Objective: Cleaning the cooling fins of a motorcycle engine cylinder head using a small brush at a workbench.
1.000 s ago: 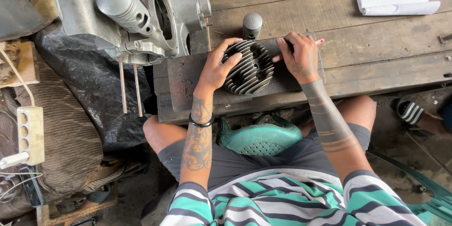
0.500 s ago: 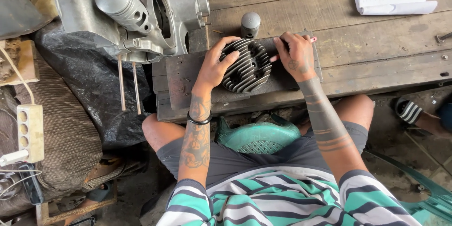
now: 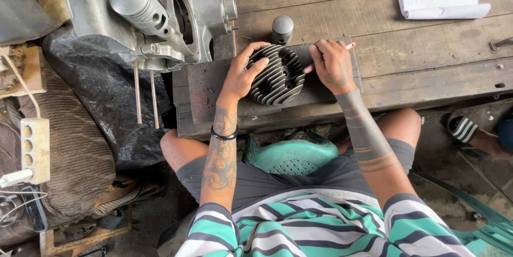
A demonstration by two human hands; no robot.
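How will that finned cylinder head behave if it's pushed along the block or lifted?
The cylinder head looks like solid cast metal, so probably stiff and heavy for its size. It lies flat on the dark block under the left hand, so it should slide rather than roll. Its thin fins may chip if dropped.

The left hand point(image 3: 243, 75) covers part of the finned cylinder head point(image 3: 278, 78); the engine casing point(image 3: 160, 11) runs off the top edge.
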